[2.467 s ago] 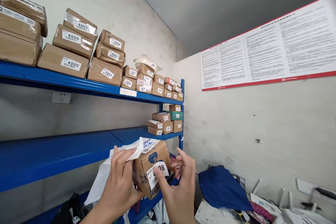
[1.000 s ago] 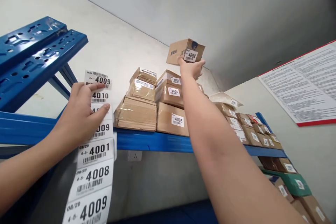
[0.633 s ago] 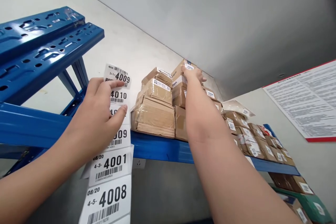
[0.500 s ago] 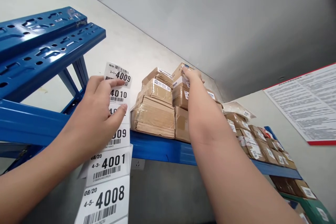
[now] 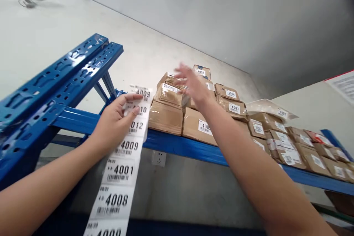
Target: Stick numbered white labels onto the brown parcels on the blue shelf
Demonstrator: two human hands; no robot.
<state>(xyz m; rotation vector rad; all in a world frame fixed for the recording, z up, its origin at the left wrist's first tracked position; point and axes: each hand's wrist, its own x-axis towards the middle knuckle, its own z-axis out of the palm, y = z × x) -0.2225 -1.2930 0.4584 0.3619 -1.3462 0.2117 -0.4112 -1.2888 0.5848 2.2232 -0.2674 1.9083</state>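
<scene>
A long strip of white number labels (image 5: 117,175) hangs down from my left hand (image 5: 116,121), pinched near its top between thumb and fingers. Its labels carry printed numbers such as 4009, 4001 and 4008 above barcodes. My right hand (image 5: 192,84) is raised in front of the stacked boxes, fingers spread and slightly blurred, holding nothing. Just behind it, a small cardboard box labelled 4008 (image 5: 201,72) tops one stack. Left of that hand stands a stack with a taped cardboard box (image 5: 169,95) in it. A box labelled 4003 (image 5: 233,108) sits to the right.
The boxes stand on a blue metal shelf (image 5: 177,148) that runs off to the right. A blue perforated upright post (image 5: 69,70) rises at the left. More parcels (image 5: 284,147) line the shelf at right. A wall socket (image 5: 159,158) is below.
My right hand has drawn away from the top box and opened. The view has shifted, bringing the 4008 and 4003 labels into sight. My left hand still holds the label strip.
</scene>
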